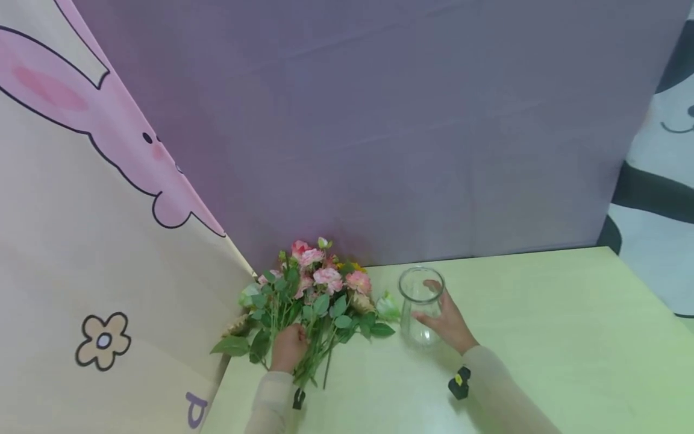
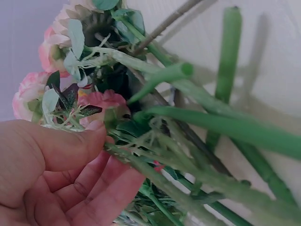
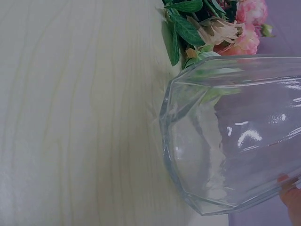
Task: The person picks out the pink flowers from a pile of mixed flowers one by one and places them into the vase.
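Observation:
A bunch of artificial flowers, pink with green leaves, lies at the back left of the table. Over its stems is my left hand. In the left wrist view, thumb and forefinger pinch a green flower stem, and the other fingers curve beneath it. My right hand grips a clear glass vase from its right side, thumb in front and fingers behind. The vase stands upright, its round mouth facing up. Most of the right hand is outside the right wrist view, where the faceted vase base shows.
A pale wood-grain table carries everything. Behind it hangs a purple-grey cloth. On the left is a printed cloth with a rabbit and a flower; a panda print is at right. A pale green-white bloom lies beside the vase.

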Motion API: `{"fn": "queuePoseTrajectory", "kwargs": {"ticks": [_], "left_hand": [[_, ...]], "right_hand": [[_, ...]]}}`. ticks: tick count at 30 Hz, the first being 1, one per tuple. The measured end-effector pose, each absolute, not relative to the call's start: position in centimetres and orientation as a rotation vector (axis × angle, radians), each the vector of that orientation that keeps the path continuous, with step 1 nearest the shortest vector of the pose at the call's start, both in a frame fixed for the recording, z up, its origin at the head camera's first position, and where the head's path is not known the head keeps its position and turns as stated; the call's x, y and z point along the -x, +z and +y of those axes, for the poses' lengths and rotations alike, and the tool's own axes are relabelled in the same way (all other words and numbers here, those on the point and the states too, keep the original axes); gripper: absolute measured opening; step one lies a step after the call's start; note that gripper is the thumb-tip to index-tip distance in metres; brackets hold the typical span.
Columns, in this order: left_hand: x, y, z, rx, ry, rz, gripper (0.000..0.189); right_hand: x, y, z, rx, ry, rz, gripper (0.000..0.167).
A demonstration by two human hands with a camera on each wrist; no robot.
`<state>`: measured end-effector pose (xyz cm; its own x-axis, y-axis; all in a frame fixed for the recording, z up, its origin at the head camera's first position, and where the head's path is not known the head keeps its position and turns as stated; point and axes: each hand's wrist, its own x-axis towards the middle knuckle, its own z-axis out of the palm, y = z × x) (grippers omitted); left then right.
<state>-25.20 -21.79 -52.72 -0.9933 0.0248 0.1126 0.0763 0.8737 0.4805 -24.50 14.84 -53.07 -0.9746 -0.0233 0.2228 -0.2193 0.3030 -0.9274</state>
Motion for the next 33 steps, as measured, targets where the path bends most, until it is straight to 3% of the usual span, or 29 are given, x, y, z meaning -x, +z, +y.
{"fn": "queuePoseTrajectory", "kwargs": {"ticks": [8,33], "left_hand": [[25.2,-51.4,-21.1,0.097,-0.795,-2.914,0.008],[25.5,-47.6,-18.2,0.176,-0.845,-2.691,0.015]], "right_hand": [[24.9,-53.7,14.9,-0.241,1.752,-2.36,0.08],[24.9,-53.5,15.3,-0.27,1.733,-2.378,0.087]]}}
